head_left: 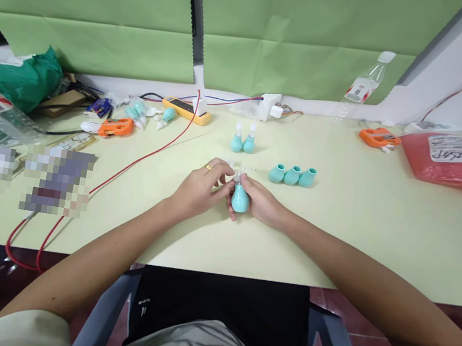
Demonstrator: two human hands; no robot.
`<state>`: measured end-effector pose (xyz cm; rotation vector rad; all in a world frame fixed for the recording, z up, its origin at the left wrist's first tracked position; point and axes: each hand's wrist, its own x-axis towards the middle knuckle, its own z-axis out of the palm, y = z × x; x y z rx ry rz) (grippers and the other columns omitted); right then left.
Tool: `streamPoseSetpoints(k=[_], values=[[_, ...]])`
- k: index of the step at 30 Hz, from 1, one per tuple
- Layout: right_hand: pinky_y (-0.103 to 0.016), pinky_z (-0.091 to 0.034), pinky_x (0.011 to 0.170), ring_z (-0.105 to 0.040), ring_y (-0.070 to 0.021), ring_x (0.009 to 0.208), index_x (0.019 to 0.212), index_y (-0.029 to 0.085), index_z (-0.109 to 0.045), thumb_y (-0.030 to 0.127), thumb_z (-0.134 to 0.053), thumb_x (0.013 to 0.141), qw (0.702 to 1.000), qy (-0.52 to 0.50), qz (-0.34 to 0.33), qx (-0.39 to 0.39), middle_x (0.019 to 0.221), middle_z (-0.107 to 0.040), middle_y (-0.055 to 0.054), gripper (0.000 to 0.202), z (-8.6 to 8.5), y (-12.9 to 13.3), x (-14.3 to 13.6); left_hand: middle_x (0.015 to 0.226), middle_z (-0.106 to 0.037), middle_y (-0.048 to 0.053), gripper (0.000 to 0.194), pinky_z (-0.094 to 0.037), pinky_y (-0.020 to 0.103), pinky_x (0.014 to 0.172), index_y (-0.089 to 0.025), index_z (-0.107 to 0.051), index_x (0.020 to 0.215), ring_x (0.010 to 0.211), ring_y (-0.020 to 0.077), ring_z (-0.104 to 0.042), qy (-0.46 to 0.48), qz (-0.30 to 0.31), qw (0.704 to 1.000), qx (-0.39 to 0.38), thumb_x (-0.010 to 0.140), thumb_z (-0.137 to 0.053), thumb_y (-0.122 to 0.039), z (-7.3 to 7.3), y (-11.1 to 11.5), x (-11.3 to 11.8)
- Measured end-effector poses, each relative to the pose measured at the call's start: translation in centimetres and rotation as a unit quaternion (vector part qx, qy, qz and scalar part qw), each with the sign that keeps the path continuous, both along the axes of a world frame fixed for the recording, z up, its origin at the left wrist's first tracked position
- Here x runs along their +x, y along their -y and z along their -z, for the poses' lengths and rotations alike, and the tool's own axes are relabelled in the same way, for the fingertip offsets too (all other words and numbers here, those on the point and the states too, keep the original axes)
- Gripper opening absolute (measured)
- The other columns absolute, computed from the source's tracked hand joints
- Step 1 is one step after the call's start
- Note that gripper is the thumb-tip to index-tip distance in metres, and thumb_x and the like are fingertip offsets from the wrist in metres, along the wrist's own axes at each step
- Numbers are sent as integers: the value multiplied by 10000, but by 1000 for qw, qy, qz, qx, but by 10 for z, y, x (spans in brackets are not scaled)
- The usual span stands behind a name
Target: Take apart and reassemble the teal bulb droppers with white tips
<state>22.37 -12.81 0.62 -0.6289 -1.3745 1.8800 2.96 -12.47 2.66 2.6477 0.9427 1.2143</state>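
Observation:
A turquoise bulb-shaped piece with a clear part at its top is between my hands near the middle of the table. My right hand wraps round it from the right, thumb by the clear part. My left hand, with a ring on one finger, has its fingertips closed at the clear top. Behind my hands stand two turquoise bulbs with clear tops, side by side. To the right, three open-mouthed turquoise pieces sit in a row. Small clear bits lie just beyond my fingers.
A red cable crosses the left side of the table. Farther left are an orange tool, a yellow meter and a green bag. A bottle, another orange tool and a red bag are at the right.

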Motion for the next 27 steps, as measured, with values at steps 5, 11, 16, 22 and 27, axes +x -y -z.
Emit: streamPoseSetpoints(k=[5,11,16,22,27], values=[[-338,-590,570,-668,-177,603,919,194,-503,693,-486,968,1000,-7,4,-8,756,-639,-17,501,0,1,-1,1017,-743,62,148,-573,267,763,-193,-649,1040,951,159,-720,-17,-13,995,97,1010,-505,-179,3,-2,-1],[-367,-621,605,-673,-176,630,938,191,-516,722,-526,931,1000,-2,2,-11,772,-634,-2,531,-3,3,-3,900,-757,36,145,-504,234,620,-183,-654,936,755,125,-712,-74,-47,977,195,968,-517,-146,2,-1,-1],[-287,-572,464,-630,-141,517,908,191,-526,640,-587,937,993,86,66,41,708,-595,25,454,-12,8,-2,835,-731,7,69,-489,204,587,-187,-617,895,683,93,-664,-32,-35,989,141,929,-565,-157,-1,-2,0],[-236,-490,350,-504,-99,398,795,180,-521,487,-601,958,993,87,75,25,608,-549,39,357,-18,-2,15,855,-679,10,49,-530,196,636,-180,-615,884,712,89,-634,101,-64,993,16,915,-577,-178,-16,-13,-4],[-270,-533,356,-499,-112,402,863,119,-607,452,-663,930,891,134,-418,-112,585,-569,17,344,-22,-18,43,790,-709,2,126,-507,215,658,-184,-677,956,687,108,-649,8,-110,992,-69,957,-565,-242,-11,-19,8]])
